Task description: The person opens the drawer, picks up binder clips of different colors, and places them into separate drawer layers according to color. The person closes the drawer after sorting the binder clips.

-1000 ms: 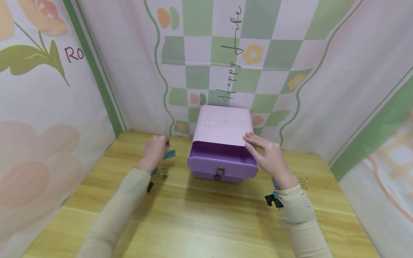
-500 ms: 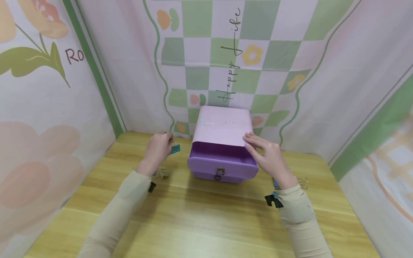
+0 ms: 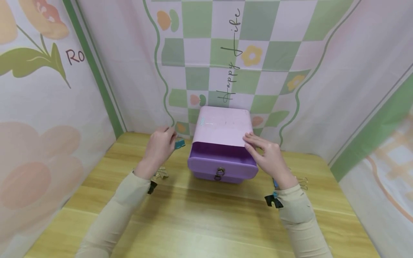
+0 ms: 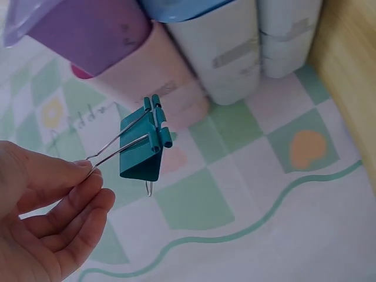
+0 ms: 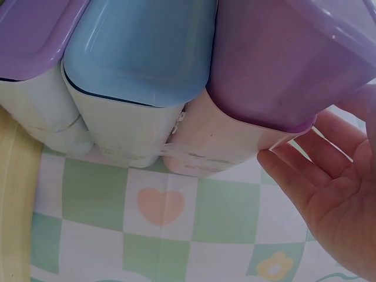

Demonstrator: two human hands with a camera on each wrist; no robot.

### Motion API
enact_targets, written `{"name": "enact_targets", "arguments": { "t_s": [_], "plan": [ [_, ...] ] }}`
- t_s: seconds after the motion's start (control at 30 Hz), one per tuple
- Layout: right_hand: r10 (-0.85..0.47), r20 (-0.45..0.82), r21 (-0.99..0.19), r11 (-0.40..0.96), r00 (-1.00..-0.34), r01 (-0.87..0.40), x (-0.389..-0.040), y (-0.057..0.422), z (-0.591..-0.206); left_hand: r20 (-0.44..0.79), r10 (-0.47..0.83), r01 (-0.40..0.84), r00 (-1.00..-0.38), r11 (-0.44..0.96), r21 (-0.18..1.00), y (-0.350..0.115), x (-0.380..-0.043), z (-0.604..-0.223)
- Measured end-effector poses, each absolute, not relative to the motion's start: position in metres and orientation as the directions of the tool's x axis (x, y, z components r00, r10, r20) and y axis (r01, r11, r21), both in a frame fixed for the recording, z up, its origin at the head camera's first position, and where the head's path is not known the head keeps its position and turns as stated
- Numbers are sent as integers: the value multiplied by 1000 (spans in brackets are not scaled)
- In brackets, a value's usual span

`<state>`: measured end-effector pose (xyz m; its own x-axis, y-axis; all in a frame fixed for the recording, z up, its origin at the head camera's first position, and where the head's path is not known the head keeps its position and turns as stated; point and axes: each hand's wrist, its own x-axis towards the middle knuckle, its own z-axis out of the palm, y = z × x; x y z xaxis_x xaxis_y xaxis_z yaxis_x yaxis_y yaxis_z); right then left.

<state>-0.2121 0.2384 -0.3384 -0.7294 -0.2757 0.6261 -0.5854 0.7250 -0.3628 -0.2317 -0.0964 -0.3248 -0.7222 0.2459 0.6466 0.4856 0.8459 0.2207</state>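
My left hand [image 3: 158,148] pinches a teal binder clip [image 4: 138,147] by a wire handle, between thumb and index finger. In the head view the clip hangs just left of a pink drawer unit [image 3: 222,125], above the table. A purple top drawer [image 3: 222,166] with a ring pull stands pulled out, showing its dark inside. With extended fingers my right hand [image 3: 269,156] rests on the unit's top front right corner. Its fingertips [image 5: 267,157] touch the pink casing beside the drawer in the right wrist view.
Near the left wrist lie a cream binder clip [image 3: 162,173] and a black binder clip [image 3: 152,187]. Another black clip [image 3: 273,201] and a blue clip [image 3: 275,182] lie by the right wrist, partly hidden. A patterned cloth [image 3: 196,77] hangs behind the wooden table [image 3: 200,222].
My left hand has moved the teal binder clip up and rightward, closer to the drawer unit. The right hand and the drawer unit have kept their places.
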Motion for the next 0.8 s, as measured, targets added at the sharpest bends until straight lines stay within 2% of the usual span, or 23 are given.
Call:
{"name": "enact_targets", "arguments": {
  "t_s": [0.27,0.8],
  "plan": [
    [-281,638,-361,714,-717,-600,-213,238,-339,741,269,561,-616,809,173,-90,-220,-310],
    [-283,625,-359,723,-728,-590,-213,238,-338,783,366,657,-502,750,71,-74,-198,-287]
  ]
}}
